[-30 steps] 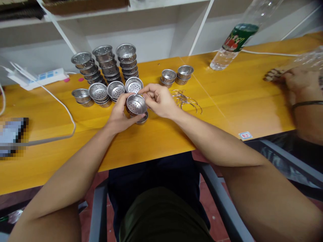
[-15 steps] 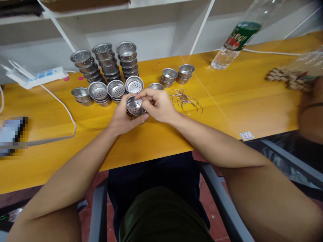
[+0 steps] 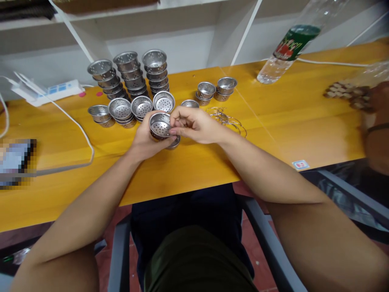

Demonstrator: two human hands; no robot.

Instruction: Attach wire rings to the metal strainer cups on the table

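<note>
My left hand (image 3: pixel 145 140) is wrapped round a small perforated metal strainer cup (image 3: pixel 159 125), held above the yellow table (image 3: pixel 188 170). My right hand (image 3: pixel 194 123) is closed in a pinch at the cup's right rim; whatever it pinches is too small to make out. Another metal cup (image 3: pixel 174 142) lies on the table right under my hands. Behind my hands stand tall stacks of strainer cups (image 3: pixel 130 75) and a row of low stacks (image 3: pixel 130 108). A loose pile of thin wire rings (image 3: pixel 227 118) lies just right of my right hand.
Two more cups (image 3: pixel 216 88) and a single one (image 3: pixel 189 104) sit behind the wire rings. A plastic bottle (image 3: pixel 287 46) lies at the back right. A white power strip (image 3: pixel 50 91) and its cable (image 3: pixel 82 134) are at the left. Another person's hand (image 3: pixel 375 117) is at the right edge.
I have turned the cup in my hands and shifted it slightly left; my right fingers moved from the rim's top to its right side. The other person's hand has drawn back to the right.
</note>
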